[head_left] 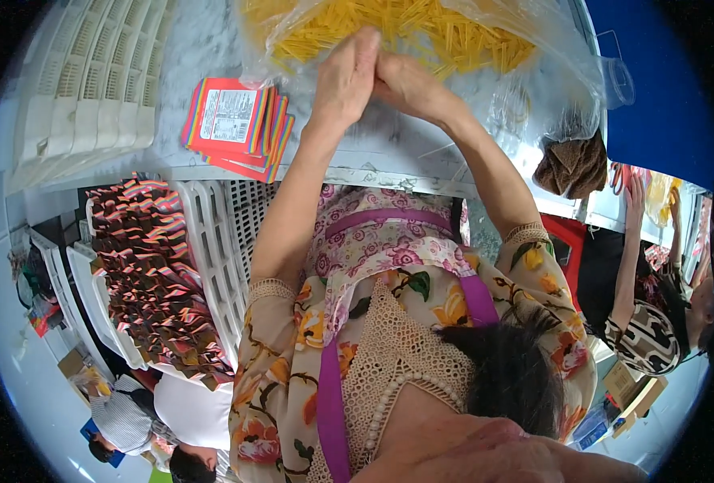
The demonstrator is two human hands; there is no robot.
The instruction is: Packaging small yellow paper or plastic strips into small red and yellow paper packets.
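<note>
My left hand (345, 80) and my right hand (417, 87) meet over the table, their fingers curled in toward each other. Whatever they hold, if anything, is hidden behind the knuckles. Just beyond them lies a heap of thin yellow strips (486, 47) on a clear plastic bag (562, 60) spread open. Left of my left forearm sits a fanned stack of red cards (228, 121) with striped, many-coloured edges and a white printed label on the top one.
A white plastic crate (91, 97) stands at the table's left. Below it, another crate (208, 266) is beside rows of striped brown packets (152, 274). A brown cloth (572, 165) lies by the table's right edge. Co-workers sit at right and lower left.
</note>
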